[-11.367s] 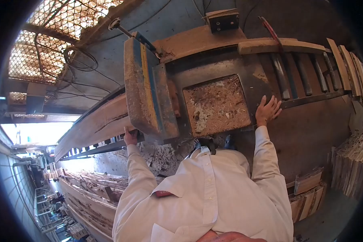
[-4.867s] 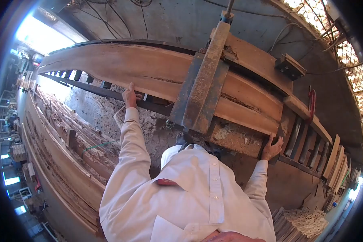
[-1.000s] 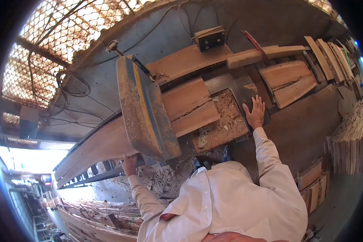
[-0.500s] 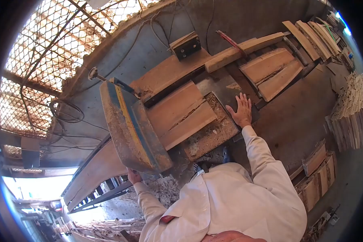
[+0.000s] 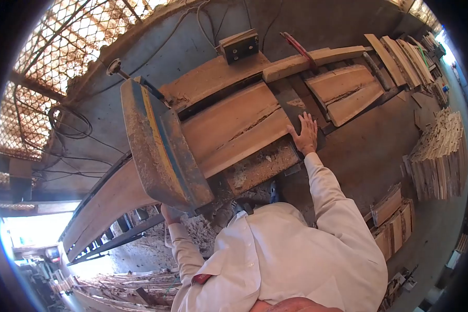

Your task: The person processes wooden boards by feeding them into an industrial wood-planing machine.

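Note:
A long wooden plank (image 5: 234,122) with a dark crack along it lies across the machine table. It passes under a dusty blue and yellow machine head (image 5: 158,148) and comes out on the left. My right hand (image 5: 307,136) is open, fingers spread over the metal table (image 5: 291,104), its thumb at the plank's right end. My left hand (image 5: 170,213) is at the plank's near edge, just below the machine head. Its fingers are largely hidden there.
Another cracked board (image 5: 346,93) lies further right, beside a red-handled tool (image 5: 299,49). Sawdust covers a ledge (image 5: 262,169) in front of the plank. Stacked wood slats (image 5: 437,156) stand at right. Cables (image 5: 70,122) hang by the mesh window at left.
The plank has slid right under the machine head, so its end now reaches my right thumb and covers part of the sawdust. My hands have stayed in about the same places. The view has shifted slightly.

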